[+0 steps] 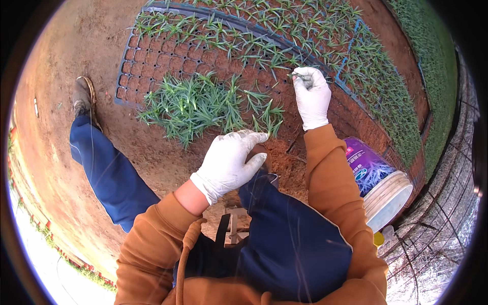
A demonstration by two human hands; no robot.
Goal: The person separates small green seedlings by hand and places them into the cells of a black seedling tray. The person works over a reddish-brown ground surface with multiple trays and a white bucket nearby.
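Note:
My left hand (230,162), in a white glove, is at the near edge of a heap of green plantlets (194,105). Its thumb and forefinger are apart, and the fingertips are beside the base of a loose plantlet (271,118); whether they touch it cannot be told. My right hand (313,95), gloved too, pinches a small plantlet between thumb and fingers over the right part of a black cell tray (131,66). Brown growing medium fills the tray's cells. Rows of upright plantlets (213,32) stand in its far cells. The heap lies across the tray's near edge.
More planted trays (316,23) lie beyond and to the right. A purple-labelled bucket (366,171) with a whitish rim lies beside my right sleeve, near a yellow-capped container (378,239). My boot (84,95) rests on bare soil at the left. Part of a stool (236,225) shows beneath me.

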